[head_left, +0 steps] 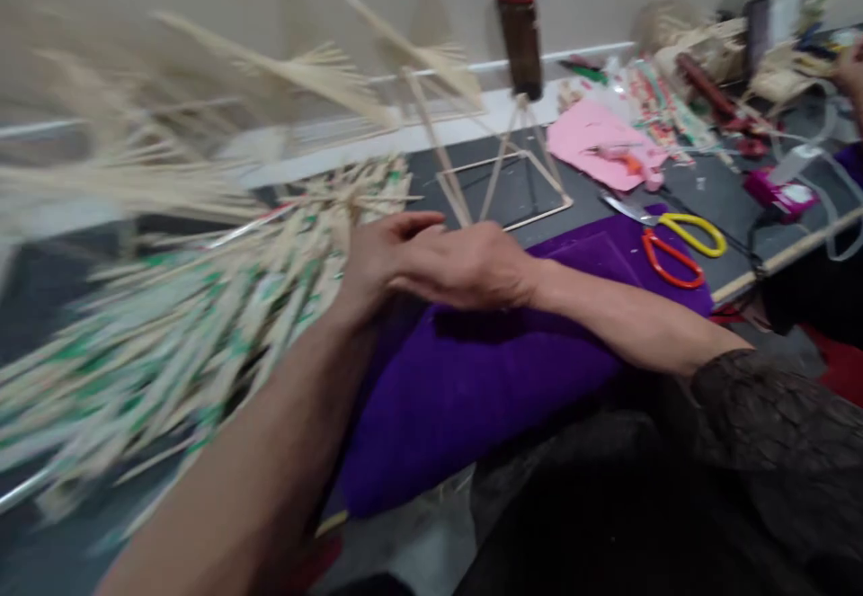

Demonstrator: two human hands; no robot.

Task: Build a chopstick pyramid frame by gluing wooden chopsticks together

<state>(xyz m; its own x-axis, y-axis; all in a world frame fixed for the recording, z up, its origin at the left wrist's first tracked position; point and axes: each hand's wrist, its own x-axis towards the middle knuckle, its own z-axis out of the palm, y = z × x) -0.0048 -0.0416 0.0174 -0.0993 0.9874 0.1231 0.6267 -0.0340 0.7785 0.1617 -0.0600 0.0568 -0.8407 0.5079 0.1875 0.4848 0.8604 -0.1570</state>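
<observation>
My left hand (374,254) and my right hand (475,263) meet above the edge of a purple cloth (499,389). The right hand lies across the left, its fingers stretched flat toward the left wrist. One finger or the thumb of the left hand points out to the right; its other fingers are hidden. No object shows in either hand. Just beyond them a thin stick frame (539,218) stands on the dark table, with a square base and slanted sticks meeting at a peak. To the left lies a wide heap of pale sticks with green marks (222,308).
Scissors with red and yellow handles (674,241) lie on the cloth's right part. Behind are pink paper (586,133), a glue gun (624,160) and a red-capped bottle (522,39). Fanned stick structures (316,79) lean along the wall. Another person's hand (850,70) shows far right.
</observation>
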